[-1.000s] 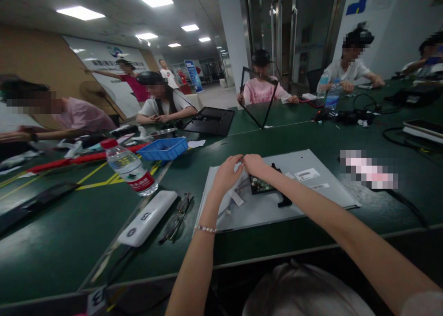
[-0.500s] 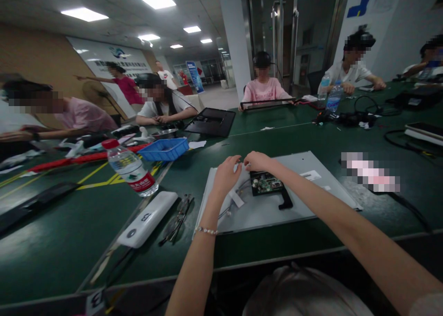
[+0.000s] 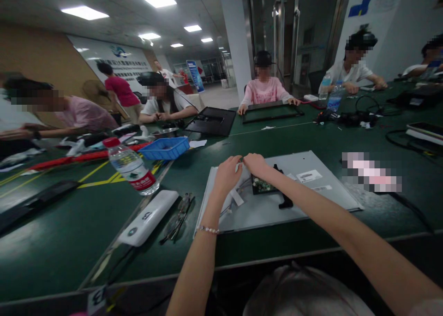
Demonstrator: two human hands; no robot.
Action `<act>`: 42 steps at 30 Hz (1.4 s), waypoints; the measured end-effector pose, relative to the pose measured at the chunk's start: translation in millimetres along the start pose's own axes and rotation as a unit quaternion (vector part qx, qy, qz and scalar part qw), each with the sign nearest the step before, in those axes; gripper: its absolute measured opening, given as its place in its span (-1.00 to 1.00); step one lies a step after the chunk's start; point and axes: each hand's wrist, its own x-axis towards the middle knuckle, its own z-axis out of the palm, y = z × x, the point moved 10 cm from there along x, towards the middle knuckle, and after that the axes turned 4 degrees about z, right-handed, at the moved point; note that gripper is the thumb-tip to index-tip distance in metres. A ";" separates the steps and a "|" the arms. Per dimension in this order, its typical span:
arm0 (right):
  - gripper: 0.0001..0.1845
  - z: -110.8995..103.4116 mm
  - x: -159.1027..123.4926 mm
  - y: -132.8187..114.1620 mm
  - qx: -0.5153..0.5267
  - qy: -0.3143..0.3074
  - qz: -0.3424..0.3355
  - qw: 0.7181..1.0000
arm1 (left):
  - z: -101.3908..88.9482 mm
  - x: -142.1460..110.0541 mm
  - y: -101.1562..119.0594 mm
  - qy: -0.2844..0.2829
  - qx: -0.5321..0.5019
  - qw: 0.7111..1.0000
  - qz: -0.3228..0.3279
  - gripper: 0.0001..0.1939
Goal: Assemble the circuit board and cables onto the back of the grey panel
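Note:
A flat grey display panel [image 3: 328, 177] lies on the green table in front of me. On it rests a green circuit board [image 3: 263, 185] in a black bracket [image 3: 285, 201], partly covered by my right forearm. My left hand [image 3: 228, 173] hovers over the panel's far left part, fingers curled towards the thumb. Close beside it, my right hand [image 3: 255, 163] is closed, its fingertips near those of the left. Whatever is between the fingertips is too small or hidden to name. Thin grey cables with a white tag [image 3: 237, 197] run on the panel below my left hand.
Left of the panel lie glasses [image 3: 177, 219], a white power bank [image 3: 149, 218], a water bottle [image 3: 131, 166] and a blue basket [image 3: 164, 149]. A phone-like object [image 3: 372, 172] with a cable lies right. Across the table, a person in pink touches a black frame [image 3: 273, 114].
My right hand and forearm have shifted slightly left and down, covering more of the board. The left hand stays almost still. Across the table, the black frame has been lowered onto the tabletop.

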 end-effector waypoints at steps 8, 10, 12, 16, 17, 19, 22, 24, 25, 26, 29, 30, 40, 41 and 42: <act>-0.68 -20.9 -25.2 59.1 -0.016 0.030 0.013 0.999 | 19.1 -4.8 27.4 -0.070 -0.096 0.990 0.081 -0.59; -0.68 -19.9 -35.5 73.2 -0.021 0.033 0.012 0.999 | 30.1 -9.0 33.7 -0.109 -0.112 0.983 0.098 -0.46; -0.69 -15.6 -44.0 83.0 -0.023 0.028 0.010 0.999 | 40.2 -13.3 36.8 -0.147 -0.127 0.976 0.103 -0.31; -0.71 -6.8 -51.3 86.9 -0.013 0.015 -0.001 1.000 | 52.0 -19.0 39.7 -0.196 -0.162 0.962 0.104 -0.07; -0.71 -5.9 -51.1 84.7 -0.008 0.014 -0.005 1.000 | 53.3 -19.6 39.8 -0.201 -0.169 0.959 0.103 -0.03; -0.70 -5.2 -49.1 77.5 0.000 0.013 -0.013 1.000 | 54.7 -20.0 38.4 -0.206 -0.178 0.958 0.094 0.04; -0.69 -3.8 -44.5 62.7 0.000 0.006 -0.024 1.000 | 55.6 -20.1 36.0 -0.209 -0.188 0.956 0.078 0.10; -0.68 -2.0 -42.3 53.3 -0.003 0.001 -0.025 1.000 | 55.6 -20.3 36.8 -0.211 -0.196 0.954 0.079 0.12; -0.68 -0.9 -41.8 49.2 -0.003 -0.002 -0.025 1.000 | 55.5 -20.4 37.5 -0.211 -0.200 0.954 0.081 0.13; -0.68 -0.2 -41.8 45.6 -0.002 -0.002 -0.025 1.000 | 55.4 -20.4 38.0 -0.210 -0.202 0.953 0.083 0.14; -0.69 1.8 -43.7 38.3 0.006 0.000 -0.031 1.000 | 56.5 -20.5 37.4 -0.209 -0.207 0.952 0.081 0.15; -0.69 2.5 -44.7 37.5 0.009 0.000 -0.033 0.999 | 57.1 -20.6 36.8 -0.209 -0.207 0.953 0.079 0.15; -0.73 5.5 -45.2 46.2 0.053 0.008 -0.042 0.998 | 59.7 -21.4 34.2 -0.214 -0.199 0.954 0.068 0.15; -0.73 4.9 -45.2 45.6 0.050 0.014 -0.039 0.998 | 59.5 -21.4 34.5 -0.213 -0.201 0.954 0.070 0.15; -0.72 3.8 -45.3 44.6 0.046 0.021 -0.037 0.998 | 59.2 -21.3 35.0 -0.211 -0.202 0.954 0.072 0.15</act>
